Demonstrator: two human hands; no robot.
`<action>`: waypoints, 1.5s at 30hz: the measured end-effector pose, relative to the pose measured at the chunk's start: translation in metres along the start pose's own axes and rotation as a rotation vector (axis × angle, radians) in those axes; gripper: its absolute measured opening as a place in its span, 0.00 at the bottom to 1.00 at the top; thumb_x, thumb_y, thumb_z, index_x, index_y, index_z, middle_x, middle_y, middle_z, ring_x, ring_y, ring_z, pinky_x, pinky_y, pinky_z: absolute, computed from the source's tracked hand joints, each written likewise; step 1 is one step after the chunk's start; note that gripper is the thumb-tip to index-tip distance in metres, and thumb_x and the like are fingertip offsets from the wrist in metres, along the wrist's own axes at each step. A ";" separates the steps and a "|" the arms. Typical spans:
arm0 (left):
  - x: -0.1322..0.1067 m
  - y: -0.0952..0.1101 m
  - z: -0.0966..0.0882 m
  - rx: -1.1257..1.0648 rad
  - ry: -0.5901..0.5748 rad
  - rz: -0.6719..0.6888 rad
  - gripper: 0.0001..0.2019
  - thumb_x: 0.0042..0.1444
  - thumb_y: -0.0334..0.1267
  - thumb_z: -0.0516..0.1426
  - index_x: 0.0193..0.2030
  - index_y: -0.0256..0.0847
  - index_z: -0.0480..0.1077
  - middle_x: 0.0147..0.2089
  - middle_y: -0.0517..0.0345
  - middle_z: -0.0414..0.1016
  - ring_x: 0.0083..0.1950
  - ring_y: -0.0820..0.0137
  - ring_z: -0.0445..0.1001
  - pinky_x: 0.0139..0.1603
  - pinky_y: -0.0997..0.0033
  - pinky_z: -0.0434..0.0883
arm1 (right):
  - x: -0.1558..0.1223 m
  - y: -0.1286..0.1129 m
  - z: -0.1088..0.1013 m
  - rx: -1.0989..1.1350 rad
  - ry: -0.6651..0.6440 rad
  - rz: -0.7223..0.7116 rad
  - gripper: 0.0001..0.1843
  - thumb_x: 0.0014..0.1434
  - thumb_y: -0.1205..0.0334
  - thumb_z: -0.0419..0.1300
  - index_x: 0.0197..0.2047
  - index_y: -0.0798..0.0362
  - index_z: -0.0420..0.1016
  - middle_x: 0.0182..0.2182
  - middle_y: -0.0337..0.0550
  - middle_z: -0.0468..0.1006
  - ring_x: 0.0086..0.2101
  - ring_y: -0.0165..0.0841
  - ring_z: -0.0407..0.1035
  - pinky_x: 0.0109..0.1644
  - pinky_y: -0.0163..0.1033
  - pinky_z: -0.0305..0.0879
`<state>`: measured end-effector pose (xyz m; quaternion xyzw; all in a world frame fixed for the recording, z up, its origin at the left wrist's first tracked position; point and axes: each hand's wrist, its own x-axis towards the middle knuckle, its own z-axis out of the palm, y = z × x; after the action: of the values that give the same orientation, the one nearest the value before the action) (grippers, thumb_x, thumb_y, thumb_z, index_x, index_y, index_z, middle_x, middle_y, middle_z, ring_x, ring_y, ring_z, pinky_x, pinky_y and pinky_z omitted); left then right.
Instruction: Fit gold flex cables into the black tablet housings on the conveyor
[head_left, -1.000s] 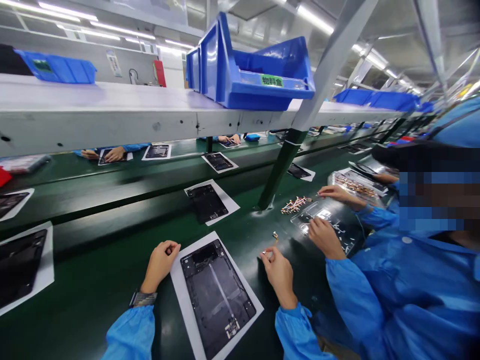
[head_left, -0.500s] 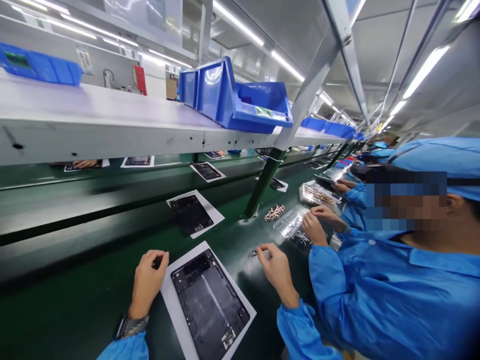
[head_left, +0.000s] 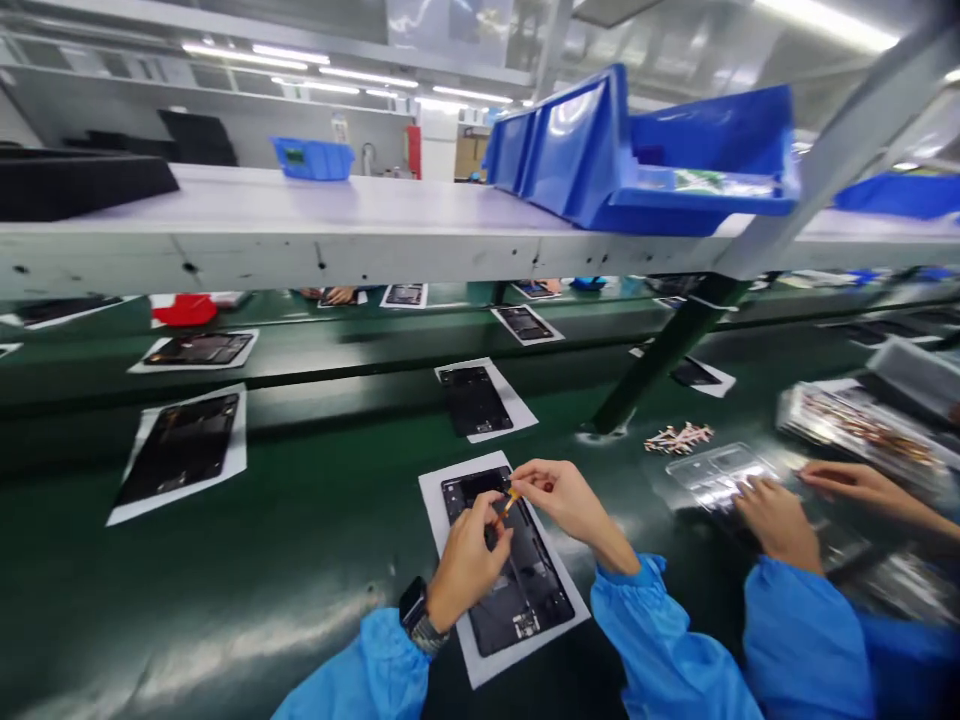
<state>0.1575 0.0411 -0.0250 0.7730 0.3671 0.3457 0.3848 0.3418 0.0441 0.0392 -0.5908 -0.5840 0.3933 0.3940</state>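
Right hand [head_left: 566, 503] is closed in a pinch, with a narrow gold-coloured strip [head_left: 511, 502] held between its fingertips. Left hand [head_left: 466, 565] is curled just below it, its fingers [head_left: 487, 522] brought up to the lower end of the strip, though whether the strip is gripped there cannot be told. Both hands are held low over the upper half of a dark tablet housing [head_left: 517, 590], and the strip is kept just above it. The housing is laid flat on a white paper sheet [head_left: 536, 644], which rests on a green surface [head_left: 225, 600]. A wristwatch [head_left: 415, 615] is worn on the left wrist, and blue sleeves [head_left: 652, 625] are gathered at both wrists. Further housings on white sheets are set out across the surface, one [head_left: 472, 400] lying beyond the hands. To the right, a co-worker's hand [head_left: 776, 522] is placed on a clear plastic tray [head_left: 720, 475], and a small pile of gold-coloured parts [head_left: 679, 438] is left just beyond that tray. A blue plastic bin [head_left: 637, 150] is set on a white shelf [head_left: 300, 215] overhead.
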 end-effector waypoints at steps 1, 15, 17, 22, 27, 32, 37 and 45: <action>-0.007 -0.004 -0.003 0.092 0.049 0.015 0.20 0.59 0.30 0.56 0.58 0.41 0.61 0.35 0.60 0.74 0.40 0.67 0.73 0.45 0.65 0.70 | 0.007 0.004 0.003 -0.027 -0.041 -0.005 0.14 0.55 0.53 0.63 0.35 0.56 0.78 0.27 0.42 0.78 0.27 0.31 0.69 0.30 0.34 0.62; -0.044 -0.028 -0.015 0.810 0.159 0.245 0.09 0.65 0.27 0.49 0.46 0.36 0.68 0.32 0.55 0.74 0.33 0.67 0.73 0.37 0.65 0.68 | 0.105 0.048 0.068 -0.339 -0.478 -0.124 0.03 0.48 0.68 0.62 0.26 0.54 0.78 0.25 0.40 0.79 0.28 0.31 0.70 0.34 0.34 0.60; -0.041 -0.030 -0.012 0.804 0.158 0.243 0.09 0.65 0.28 0.49 0.45 0.36 0.69 0.32 0.56 0.74 0.34 0.67 0.74 0.37 0.66 0.68 | 0.112 0.050 0.074 -0.376 -0.513 -0.120 0.03 0.47 0.69 0.62 0.25 0.54 0.79 0.23 0.39 0.77 0.26 0.30 0.68 0.32 0.33 0.58; -0.036 -0.037 -0.007 0.754 0.162 0.247 0.09 0.66 0.30 0.48 0.44 0.38 0.70 0.32 0.56 0.75 0.34 0.69 0.75 0.37 0.68 0.68 | 0.123 0.056 0.086 -0.436 -0.555 -0.075 0.04 0.44 0.71 0.64 0.25 0.54 0.77 0.19 0.34 0.73 0.22 0.27 0.65 0.27 0.32 0.54; -0.037 -0.042 -0.006 0.671 0.122 0.246 0.10 0.67 0.30 0.48 0.47 0.38 0.70 0.37 0.53 0.77 0.38 0.68 0.76 0.40 0.67 0.70 | 0.138 0.066 0.089 -0.485 -0.574 0.009 0.09 0.40 0.67 0.70 0.24 0.53 0.74 0.17 0.30 0.69 0.21 0.25 0.63 0.24 0.30 0.52; -0.041 -0.047 -0.002 0.630 0.072 0.254 0.11 0.68 0.30 0.46 0.48 0.36 0.69 0.37 0.53 0.77 0.38 0.69 0.75 0.39 0.66 0.68 | 0.145 0.071 0.087 -0.597 -0.579 0.063 0.15 0.36 0.60 0.74 0.22 0.53 0.71 0.16 0.30 0.68 0.21 0.25 0.62 0.24 0.31 0.51; -0.042 -0.053 0.001 0.668 0.041 0.229 0.09 0.67 0.29 0.47 0.46 0.36 0.68 0.36 0.55 0.76 0.37 0.69 0.74 0.39 0.66 0.65 | 0.145 0.064 0.086 -0.703 -0.559 0.097 0.15 0.39 0.59 0.73 0.25 0.53 0.71 0.18 0.31 0.70 0.22 0.26 0.63 0.25 0.32 0.53; -0.040 -0.051 -0.001 0.698 0.036 0.223 0.07 0.66 0.30 0.50 0.37 0.37 0.68 0.32 0.56 0.72 0.36 0.68 0.72 0.37 0.66 0.65 | 0.135 0.050 0.076 -0.844 -0.524 0.058 0.21 0.35 0.54 0.75 0.29 0.52 0.71 0.21 0.32 0.69 0.25 0.29 0.64 0.28 0.33 0.53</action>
<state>0.1221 0.0306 -0.0783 0.8870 0.3829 0.2529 0.0512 0.2914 0.1792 -0.0366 -0.5959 -0.7551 0.2686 -0.0506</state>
